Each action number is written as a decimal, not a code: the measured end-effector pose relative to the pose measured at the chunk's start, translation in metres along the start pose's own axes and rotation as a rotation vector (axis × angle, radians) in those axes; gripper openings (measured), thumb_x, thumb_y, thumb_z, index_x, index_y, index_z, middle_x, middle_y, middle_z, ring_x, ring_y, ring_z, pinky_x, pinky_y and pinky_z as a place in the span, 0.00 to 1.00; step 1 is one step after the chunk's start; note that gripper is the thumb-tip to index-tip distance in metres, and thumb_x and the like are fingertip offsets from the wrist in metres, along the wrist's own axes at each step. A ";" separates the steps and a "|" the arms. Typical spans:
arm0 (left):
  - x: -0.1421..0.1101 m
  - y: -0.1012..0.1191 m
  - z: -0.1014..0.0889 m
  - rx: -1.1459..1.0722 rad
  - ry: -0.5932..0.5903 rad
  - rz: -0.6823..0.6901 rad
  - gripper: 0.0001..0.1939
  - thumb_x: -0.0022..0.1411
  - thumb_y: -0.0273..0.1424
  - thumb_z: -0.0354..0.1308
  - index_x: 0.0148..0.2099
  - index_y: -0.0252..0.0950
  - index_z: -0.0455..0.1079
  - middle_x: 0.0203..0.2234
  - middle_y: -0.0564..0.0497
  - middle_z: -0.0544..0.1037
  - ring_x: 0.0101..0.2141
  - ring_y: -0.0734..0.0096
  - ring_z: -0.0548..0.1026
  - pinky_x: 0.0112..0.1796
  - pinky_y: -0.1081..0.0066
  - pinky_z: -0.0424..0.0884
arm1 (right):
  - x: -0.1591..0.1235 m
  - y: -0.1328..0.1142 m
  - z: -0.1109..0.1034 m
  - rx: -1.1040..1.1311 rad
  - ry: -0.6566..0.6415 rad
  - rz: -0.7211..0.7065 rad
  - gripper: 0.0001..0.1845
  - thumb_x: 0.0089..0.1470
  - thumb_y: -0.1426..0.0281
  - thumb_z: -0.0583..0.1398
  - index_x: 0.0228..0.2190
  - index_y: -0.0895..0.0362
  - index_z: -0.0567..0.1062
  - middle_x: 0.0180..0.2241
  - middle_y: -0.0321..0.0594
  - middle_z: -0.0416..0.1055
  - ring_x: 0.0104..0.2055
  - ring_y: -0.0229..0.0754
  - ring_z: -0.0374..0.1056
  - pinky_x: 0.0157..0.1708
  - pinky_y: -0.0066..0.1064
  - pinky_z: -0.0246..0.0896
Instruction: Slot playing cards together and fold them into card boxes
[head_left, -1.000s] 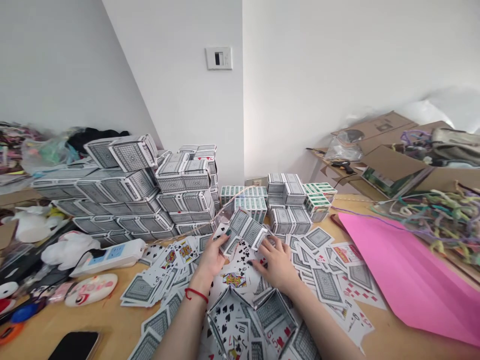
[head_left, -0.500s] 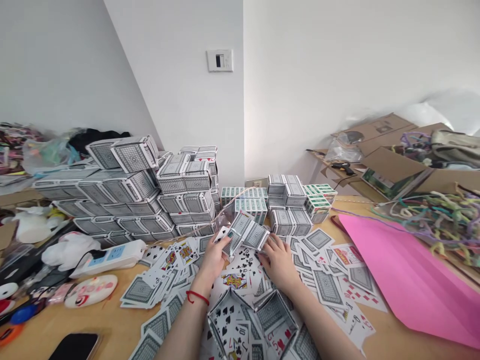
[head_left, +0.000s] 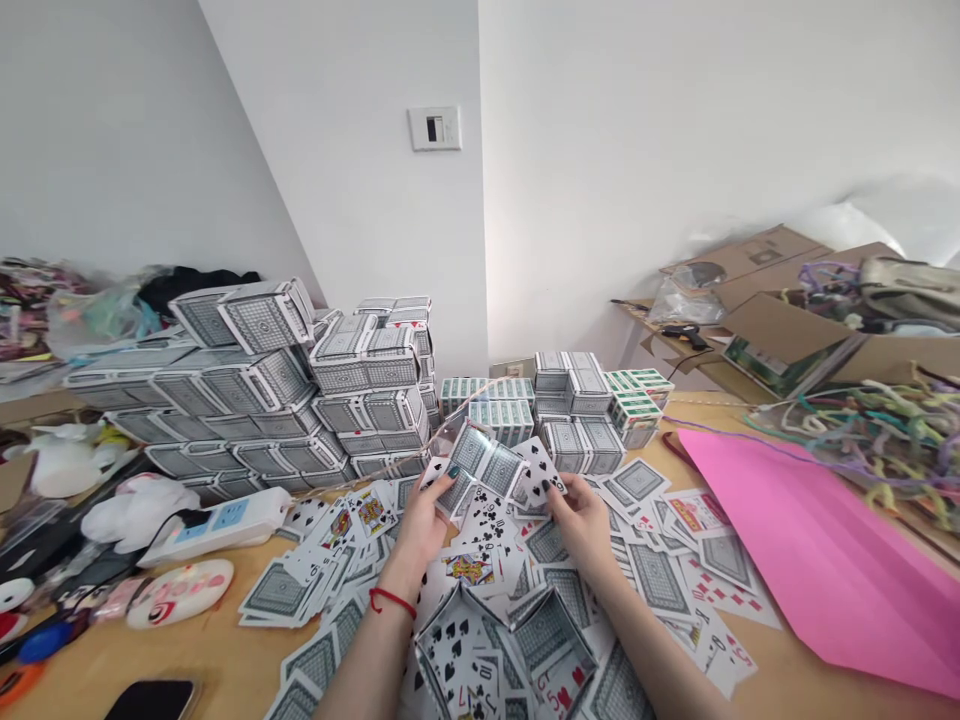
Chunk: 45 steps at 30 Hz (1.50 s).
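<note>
Being thin, the joined cards are probably light, springy and easily creased, best gripped by the edges. In the head view, they are pinched by the left hand above the counter; a spade card is pinched near one corner by the right hand.

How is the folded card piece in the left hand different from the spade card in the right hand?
The folded card piece shows mostly patterned backs, while the spade card shows its printed face. The folded card piece looks built from several bent cards; the spade card looks flat. The left hand holds the first, the right hand the second. Both are above loose cards.
</note>
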<state>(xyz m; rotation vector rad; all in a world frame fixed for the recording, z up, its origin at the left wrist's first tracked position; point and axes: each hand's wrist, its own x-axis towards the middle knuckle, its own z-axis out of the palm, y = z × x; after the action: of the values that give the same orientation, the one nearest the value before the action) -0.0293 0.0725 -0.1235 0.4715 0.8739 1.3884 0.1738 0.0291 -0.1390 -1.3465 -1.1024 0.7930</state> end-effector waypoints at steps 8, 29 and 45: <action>-0.003 0.005 0.002 0.004 -0.006 -0.044 0.11 0.41 0.20 0.62 0.31 0.33 0.71 0.28 0.51 0.79 0.29 0.68 0.77 0.34 0.71 0.72 | 0.004 -0.007 0.001 0.540 -0.038 0.175 0.16 0.41 0.58 0.63 0.26 0.57 0.69 0.16 0.32 0.63 0.18 0.34 0.57 0.18 0.26 0.52; -0.008 0.022 -0.003 -0.028 0.021 -0.010 0.13 0.34 0.19 0.62 0.25 0.37 0.68 0.24 0.57 0.77 0.27 0.70 0.74 0.29 0.72 0.68 | -0.003 -0.004 0.002 0.201 0.104 -0.069 0.16 0.52 0.55 0.55 0.26 0.54 0.63 0.18 0.28 0.54 0.18 0.32 0.49 0.18 0.25 0.47; -0.002 0.022 -0.009 -0.085 0.047 -0.059 0.14 0.35 0.18 0.62 0.27 0.36 0.67 0.26 0.58 0.76 0.26 0.70 0.74 0.25 0.73 0.68 | -0.003 -0.005 -0.004 -0.127 0.110 -0.221 0.17 0.55 0.57 0.50 0.21 0.54 0.60 0.18 0.30 0.53 0.20 0.36 0.51 0.22 0.27 0.48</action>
<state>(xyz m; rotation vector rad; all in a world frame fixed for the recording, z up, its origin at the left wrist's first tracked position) -0.0504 0.0727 -0.1124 0.3467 0.8573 1.3812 0.1758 0.0247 -0.1342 -1.3296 -1.2057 0.4889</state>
